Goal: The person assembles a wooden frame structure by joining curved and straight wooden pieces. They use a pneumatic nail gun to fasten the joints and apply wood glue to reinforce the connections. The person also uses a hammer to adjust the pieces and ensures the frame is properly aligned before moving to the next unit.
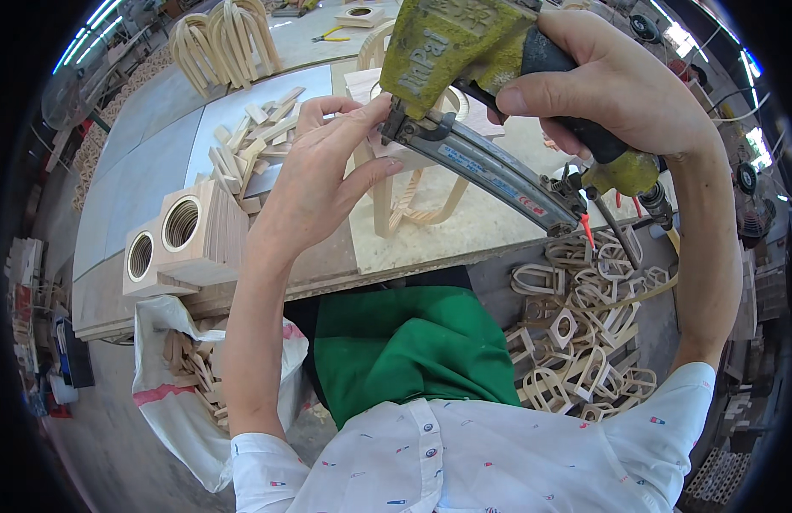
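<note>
My right hand (627, 98) is wrapped round the black grip of a worn yellow-green air nail gun (456, 47). The gun's nose points down at a small wooden piece with bent legs (381, 201), and its long metal magazine slants toward the lower right. At the left edge of that piece my left hand (315, 175) grips it, fingers on top and thumb lower down, close beside the nose. The wooden piece has a pale top board (360, 84) with a round opening, partly hidden behind the gun. Its legs stand on the table (319, 272).
Left of my arm are stacked square blocks with round holes (216, 231) and a heap of wood strips (233, 158). Arched frames (238, 43) and yellow-handled pliers (332, 36) lie farther back. Below are a white sack (156, 342) of offcuts and a pile of bent wooden frames (584, 342).
</note>
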Demonstrator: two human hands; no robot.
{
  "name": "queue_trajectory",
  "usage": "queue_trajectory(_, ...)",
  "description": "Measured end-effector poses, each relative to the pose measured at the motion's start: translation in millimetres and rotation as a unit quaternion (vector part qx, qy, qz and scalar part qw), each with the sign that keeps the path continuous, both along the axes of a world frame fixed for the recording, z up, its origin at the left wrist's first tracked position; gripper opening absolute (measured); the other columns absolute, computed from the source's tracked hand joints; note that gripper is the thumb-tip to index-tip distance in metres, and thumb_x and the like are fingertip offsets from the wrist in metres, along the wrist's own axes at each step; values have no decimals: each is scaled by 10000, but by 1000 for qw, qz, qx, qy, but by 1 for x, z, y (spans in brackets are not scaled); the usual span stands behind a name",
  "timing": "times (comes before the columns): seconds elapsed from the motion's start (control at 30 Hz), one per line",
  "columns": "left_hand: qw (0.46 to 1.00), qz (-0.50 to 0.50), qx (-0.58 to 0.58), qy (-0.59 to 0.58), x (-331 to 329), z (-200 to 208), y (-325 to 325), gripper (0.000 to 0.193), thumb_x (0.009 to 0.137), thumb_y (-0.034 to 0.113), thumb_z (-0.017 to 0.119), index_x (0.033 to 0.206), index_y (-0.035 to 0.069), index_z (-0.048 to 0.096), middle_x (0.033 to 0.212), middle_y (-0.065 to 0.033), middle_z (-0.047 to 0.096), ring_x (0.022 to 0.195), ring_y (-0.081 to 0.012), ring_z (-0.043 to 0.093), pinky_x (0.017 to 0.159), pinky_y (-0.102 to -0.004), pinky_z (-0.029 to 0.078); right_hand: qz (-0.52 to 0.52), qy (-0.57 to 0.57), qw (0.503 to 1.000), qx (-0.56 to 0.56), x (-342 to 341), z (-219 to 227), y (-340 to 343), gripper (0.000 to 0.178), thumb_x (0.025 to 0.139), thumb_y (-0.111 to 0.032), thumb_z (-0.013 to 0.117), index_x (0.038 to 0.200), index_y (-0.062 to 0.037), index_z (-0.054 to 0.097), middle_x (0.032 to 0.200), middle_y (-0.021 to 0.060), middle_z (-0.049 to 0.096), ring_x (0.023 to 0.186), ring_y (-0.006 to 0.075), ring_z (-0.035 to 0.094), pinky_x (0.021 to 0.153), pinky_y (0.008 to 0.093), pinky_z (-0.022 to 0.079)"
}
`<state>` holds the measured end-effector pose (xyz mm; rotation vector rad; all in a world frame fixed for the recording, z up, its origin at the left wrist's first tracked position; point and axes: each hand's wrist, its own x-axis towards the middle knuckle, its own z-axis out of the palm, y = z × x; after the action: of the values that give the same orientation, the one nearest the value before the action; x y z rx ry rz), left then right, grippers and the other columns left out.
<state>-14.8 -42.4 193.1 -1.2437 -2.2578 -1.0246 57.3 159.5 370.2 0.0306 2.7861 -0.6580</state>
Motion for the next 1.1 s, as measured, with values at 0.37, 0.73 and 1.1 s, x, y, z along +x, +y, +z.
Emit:
queue_trajectory(0.37, 998, 41, 41, 13, 13, -3, 6, 631, 704, 144, 797, 1280, 28, 567, 1163, -118, 616, 1115, -280, 491, 961, -393, 406, 107, 104, 984, -96, 4, -21, 34, 265, 855, -165, 675, 993, 41, 583, 751, 73, 640, 438, 76, 519, 389, 213, 403)
queue_trajectory(0.73, 920, -71, 210, -323, -14, -22, 1, 601, 813, 108, 730, 1364, 75, 494, 1326, -110, 485, 1096, -214, 591, 931, -339, 478, 41, 117, 988, -90, 21, -18, 87, 263, 834, -201, 658, 907, 47, 607, 601, 31, 574, 434, 81, 505, 422, 235, 396)
queue_trajectory(1.1, 885, -74, 286, -360, 3, -34, 28, 573, 821, 47, 714, 1355, 71, 510, 1276, -109, 463, 969, -168, 650, 857, -295, 525, 19, 145, 981, -124, 29, -25, 93, 265, 824, -193, 688, 915, 43, 609, 594, 38, 561, 449, 84, 520, 426, 233, 398)
